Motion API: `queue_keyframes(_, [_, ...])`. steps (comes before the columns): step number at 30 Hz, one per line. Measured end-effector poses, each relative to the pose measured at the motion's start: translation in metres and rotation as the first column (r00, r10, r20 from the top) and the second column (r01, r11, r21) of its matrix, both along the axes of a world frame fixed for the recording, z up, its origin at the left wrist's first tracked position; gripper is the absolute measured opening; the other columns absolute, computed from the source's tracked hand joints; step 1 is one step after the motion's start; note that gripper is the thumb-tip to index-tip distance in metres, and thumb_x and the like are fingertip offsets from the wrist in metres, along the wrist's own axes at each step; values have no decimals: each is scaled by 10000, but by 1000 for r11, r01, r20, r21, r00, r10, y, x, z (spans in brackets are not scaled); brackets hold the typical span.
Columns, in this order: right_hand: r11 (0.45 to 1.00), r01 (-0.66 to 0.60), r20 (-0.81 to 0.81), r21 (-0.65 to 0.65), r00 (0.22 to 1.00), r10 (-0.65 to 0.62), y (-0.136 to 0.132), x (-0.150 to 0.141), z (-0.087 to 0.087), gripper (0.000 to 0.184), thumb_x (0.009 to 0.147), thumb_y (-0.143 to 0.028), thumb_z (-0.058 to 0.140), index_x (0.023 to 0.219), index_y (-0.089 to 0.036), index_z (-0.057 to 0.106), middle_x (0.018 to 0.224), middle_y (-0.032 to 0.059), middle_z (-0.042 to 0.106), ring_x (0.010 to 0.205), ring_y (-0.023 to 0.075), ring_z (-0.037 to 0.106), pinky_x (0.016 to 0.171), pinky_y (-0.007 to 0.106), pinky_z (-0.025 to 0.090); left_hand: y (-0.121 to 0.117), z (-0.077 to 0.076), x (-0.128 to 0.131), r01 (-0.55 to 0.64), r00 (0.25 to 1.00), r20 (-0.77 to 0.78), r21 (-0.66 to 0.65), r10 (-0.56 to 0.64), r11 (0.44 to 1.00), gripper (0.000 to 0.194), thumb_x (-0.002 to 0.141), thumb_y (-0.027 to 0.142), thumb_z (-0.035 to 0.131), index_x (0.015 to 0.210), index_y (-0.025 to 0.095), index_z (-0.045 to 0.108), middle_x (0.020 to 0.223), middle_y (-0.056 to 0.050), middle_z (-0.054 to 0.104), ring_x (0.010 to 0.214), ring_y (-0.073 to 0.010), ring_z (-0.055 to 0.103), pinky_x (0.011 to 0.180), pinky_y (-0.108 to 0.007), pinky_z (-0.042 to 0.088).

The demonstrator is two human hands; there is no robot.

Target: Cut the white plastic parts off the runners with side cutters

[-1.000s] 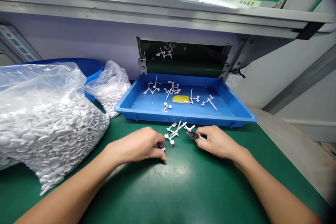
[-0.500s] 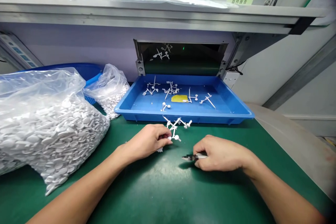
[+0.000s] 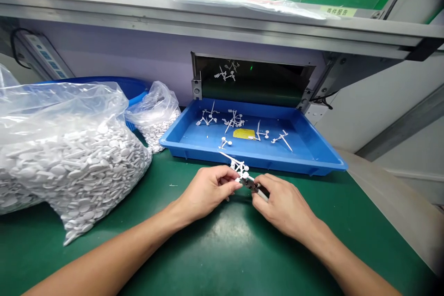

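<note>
The right hand has come in toward the left hand: half a second ago the cutters it holds stood well apart from the white plastic piece, and now their tip meets that piece right beside the left fingertips. The piece, branched with small round discs, is in front of the blue tray, over the green desk, its long thin spike pointing up and left. The left grip pinches its near end between thumb and fingers; the right grip is wrapped around the cutter handles. Whether the blades are closed, I cannot tell. The white pieces in the tray lie as they did.

On the edge of the shelf above, a pale label carries blurred characters; half a second ago they read 首件报告. No writing can be made out on the yellow card in the tray.

To the left, a large bag full of small white parts sits on the desk, with a small bag and a blue basket behind it. Beyond the tray, an opening in the wall shows more pieces inside. The tray's front wall stands just beyond the hands, and the left fingers hide part of the held piece.
</note>
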State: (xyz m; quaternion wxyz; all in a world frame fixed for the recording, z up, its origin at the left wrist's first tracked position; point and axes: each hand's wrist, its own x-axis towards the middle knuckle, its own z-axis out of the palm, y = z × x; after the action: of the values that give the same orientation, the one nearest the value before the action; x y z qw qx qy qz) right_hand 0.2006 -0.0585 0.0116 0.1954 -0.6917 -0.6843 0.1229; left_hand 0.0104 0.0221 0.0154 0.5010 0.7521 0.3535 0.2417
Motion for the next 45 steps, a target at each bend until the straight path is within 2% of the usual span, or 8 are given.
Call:
queue_keyframes(17, [988, -67, 10, -141, 998, 69, 4, 10, -3, 169, 788, -217, 481, 623, -186, 473, 596, -31, 515, 552, 106, 394, 523, 270, 203, 3, -12, 1, 93, 996, -5, 34, -93, 995, 178, 868, 279, 581, 952, 176, 700, 801, -20, 660, 700, -141, 620, 657, -232, 514])
queue_keyframes(23, [823, -283, -247, -492, 952, 180, 7, 47, 10, 130, 725, -243, 522, 609, -190, 499, 549, -44, 499, 484, 94, 394, 441, 235, 229, 5, -11, 3, 205, 977, 91, -199, -191, 958, 273, 827, 341, 639, 1018, 149, 672, 782, -32, 654, 649, -132, 619, 574, -231, 522])
queue_keyframes(27, [758, -348, -355, -552, 920, 165, 7, 54, 3, 90, 699, -246, 532, 633, -184, 538, 593, -9, 591, 509, 115, 494, 457, 213, 312, 7, 18, -10, 311, 949, 36, -276, -313, 910, 323, 803, 395, 660, 998, 137, 668, 709, -30, 649, 504, -101, 560, 437, -190, 436])
queue_keyframes(30, [771, -354, -398, -529, 906, 142, 8, 52, -9, 92, 696, -238, 520, 622, -187, 504, 592, 7, 592, 500, 122, 499, 463, 217, 335, 18, 62, -31, 39, 998, -44, 148, -33, 988, 290, 847, 401, 604, 975, 151, 678, 728, -27, 662, 561, -113, 575, 524, -213, 461])
queue_keyframes(33, [778, -355, -423, -519, 897, 127, 10, 52, -19, 94, 692, -237, 518, 621, -197, 471, 575, 2, 555, 475, 119, 461, 437, 223, 315, 42, 118, -56, -256, 887, -88, 724, 453, 641, 286, 898, 397, 524, 966, 178, 694, 845, -48, 699, 727, -164, 624, 694, -259, 478])
queue_keyframes(36, [792, -362, -427, -493, 893, 142, 11, 52, -24, 98, 673, -231, 527, 606, -197, 466, 563, -2, 527, 455, 112, 430, 429, 226, 303, 80, 166, -75, -150, 564, -255, 904, 786, 401, 257, 889, 322, 507, 950, 177, 710, 907, -105, 712, 858, -239, 645, 781, -311, 471])
queue_keyframes(40, [795, -369, -436, -481, 888, 149, 13, 50, -23, 92, 656, -222, 537, 589, -195, 479, 549, 1, 535, 451, 115, 439, 430, 227, 311, 118, 201, -78, -78, 333, -445, 866, 831, 494, 129, 728, 184, 658, 812, 113, 725, 857, -197, 703, 832, -307, 661, 743, -352, 487])
queue_keyframes(45, [788, -421, -442, -449, 871, 213, 9, 58, -1, 74, 675, -247, 544, 631, -190, 562, 602, 6, 610, 514, 132, 534, 424, 212, 332, 94, 190, -45, 28, 494, -488, 837, 720, 547, 276, 852, 338, 573, 913, 118, 728, 795, -89, 691, 805, -257, 645, 760, -345, 475])
